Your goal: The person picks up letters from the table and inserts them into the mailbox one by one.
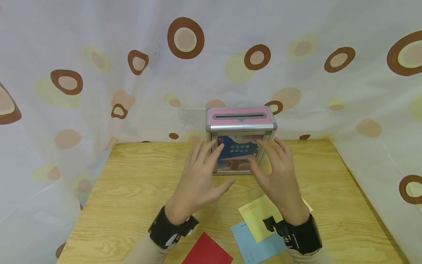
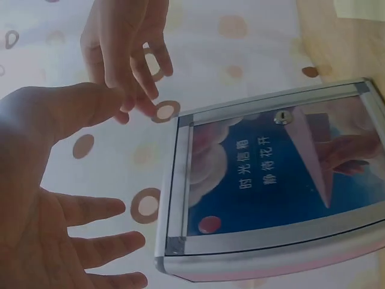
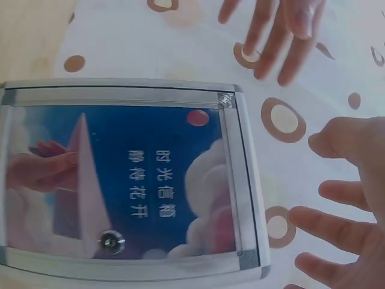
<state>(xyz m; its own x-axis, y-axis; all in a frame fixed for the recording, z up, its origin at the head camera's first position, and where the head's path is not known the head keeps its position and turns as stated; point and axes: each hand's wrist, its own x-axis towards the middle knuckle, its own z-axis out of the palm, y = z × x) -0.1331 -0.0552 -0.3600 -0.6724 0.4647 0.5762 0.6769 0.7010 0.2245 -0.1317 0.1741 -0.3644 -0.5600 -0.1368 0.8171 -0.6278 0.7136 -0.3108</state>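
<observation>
My left hand (image 1: 197, 179) and right hand (image 1: 280, 170) are raised in front of me above the table, well apart from each other, with fingers spread and thumbs turned inward. A black strap (image 1: 163, 229) goes round my left wrist and another black strap (image 1: 303, 234) round my right, each just beyond a beige sleeve.

Nearest me, a piece of red paper (image 1: 207, 251) lies between my forearms, cut off by the bottom edge of the head view. To its right is a blue envelope (image 1: 255, 251), partly covered by a yellow envelope (image 1: 258, 220) with a row of small printed squares at one corner. My right arm passes above both.

Beyond, near the back of the table, stands a pink and silver box (image 1: 239, 143). From above, my fingertips overlap its front; the wrist views show a gap there. A long dark slot (image 1: 240, 116) opens in its pink top. The front panel (image 3: 138, 138) shows a blue sky, clouds, a hand with an envelope and two lines of white characters, with a round lock (image 2: 283, 117) on it. I cannot tell what is inside.

The table (image 1: 132, 183) is pale wood grain. White cloth (image 1: 99, 36) with brown rings and yellow blots hangs behind it and at both sides.

The box stands upright, its front facing me. Its long axis looks vertical in the wrist views, while the slot runs left to right.
</observation>
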